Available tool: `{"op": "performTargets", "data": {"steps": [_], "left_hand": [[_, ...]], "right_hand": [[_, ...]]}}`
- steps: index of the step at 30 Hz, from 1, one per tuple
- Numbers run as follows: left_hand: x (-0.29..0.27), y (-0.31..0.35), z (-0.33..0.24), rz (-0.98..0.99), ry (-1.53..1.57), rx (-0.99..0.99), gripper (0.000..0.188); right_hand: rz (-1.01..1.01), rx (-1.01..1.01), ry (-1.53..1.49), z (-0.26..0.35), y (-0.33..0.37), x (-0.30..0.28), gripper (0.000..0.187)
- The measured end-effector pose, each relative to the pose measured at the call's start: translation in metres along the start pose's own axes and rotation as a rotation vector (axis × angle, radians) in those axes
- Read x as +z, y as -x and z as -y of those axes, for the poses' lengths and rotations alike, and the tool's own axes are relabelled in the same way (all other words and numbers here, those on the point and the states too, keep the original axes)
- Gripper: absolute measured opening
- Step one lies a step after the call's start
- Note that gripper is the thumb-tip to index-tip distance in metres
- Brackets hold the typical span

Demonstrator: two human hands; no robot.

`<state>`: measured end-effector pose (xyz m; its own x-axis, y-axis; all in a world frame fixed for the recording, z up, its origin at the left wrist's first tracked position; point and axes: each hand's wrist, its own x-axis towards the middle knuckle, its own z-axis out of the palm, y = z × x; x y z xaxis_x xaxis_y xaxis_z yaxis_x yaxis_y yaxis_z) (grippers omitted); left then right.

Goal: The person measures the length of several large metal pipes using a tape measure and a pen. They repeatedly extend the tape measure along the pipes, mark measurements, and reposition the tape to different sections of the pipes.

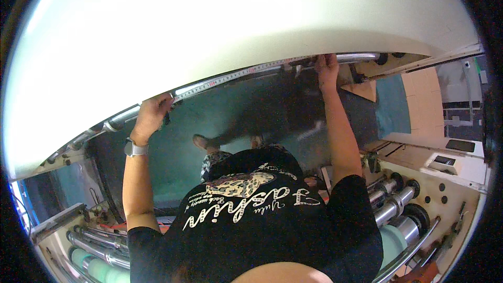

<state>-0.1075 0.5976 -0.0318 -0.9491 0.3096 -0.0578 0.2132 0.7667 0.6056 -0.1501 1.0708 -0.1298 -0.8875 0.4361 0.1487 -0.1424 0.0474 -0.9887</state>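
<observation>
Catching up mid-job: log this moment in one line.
left hand: at measuring tape, left visible end | right hand: by right visible end | tape: stretched along metal roller

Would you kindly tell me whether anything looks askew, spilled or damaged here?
Nothing clearly stands out: the measuring tape runs from the left hand toward the right hand without an obvious kink, and no spill or breakage is evident.

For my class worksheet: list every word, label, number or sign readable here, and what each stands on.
Black T-shirt: large white lettering with smaller lines, upside down in this view; wording not copied here.
Measuring tape: dark and red figures, mostly too small to read; not copied.
Wristwatch: any marks are too small to read.
</observation>
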Motion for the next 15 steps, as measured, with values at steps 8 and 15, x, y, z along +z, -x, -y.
{"op": "performTargets", "data": {"steps": [8, 15], "left_hand": [[-0.031, 0.007, 0.024, 0.272, 0.129, -0.167, 0.026], [-0.073, 0.034, 0.077, 0.138, 0.252, -0.134, 0.028]], "right_hand": [[-0.051, -0.040, 0.167, -0.037, -0.009, -0.019, 0.025], [0.001, -0.079, -0.042, -0.035, -0.009, -0.022, 0.023]]}}
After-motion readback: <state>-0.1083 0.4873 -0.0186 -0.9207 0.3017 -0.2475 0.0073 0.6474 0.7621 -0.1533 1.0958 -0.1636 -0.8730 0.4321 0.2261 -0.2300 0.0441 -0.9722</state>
